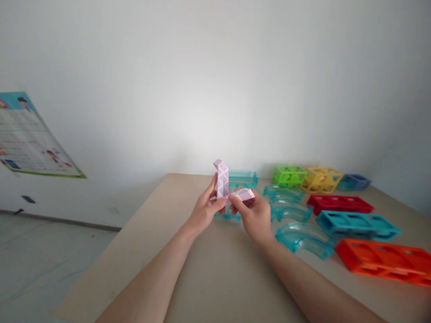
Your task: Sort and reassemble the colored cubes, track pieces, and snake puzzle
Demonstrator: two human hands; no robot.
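Observation:
A lilac and white snake puzzle (222, 180) of triangular segments is held up above the table, bent into an upright part and a part lying sideways. My left hand (204, 208) is closed on the upright part, thumb at its lower end. At its top, a short end piece bends to the left. My right hand (253, 214) pinches the sideways part, which points to the right. Both hands nearly meet where the two parts join, and fingers hide some of that joint.
Clear teal track pieces (305, 237) lie behind and right of my hands on the beige table (148, 224). Further right are orange (387, 262), teal (358, 224) and red (340, 204) frame blocks. Green (288, 177) and yellow (322, 180) ones stand near the wall.

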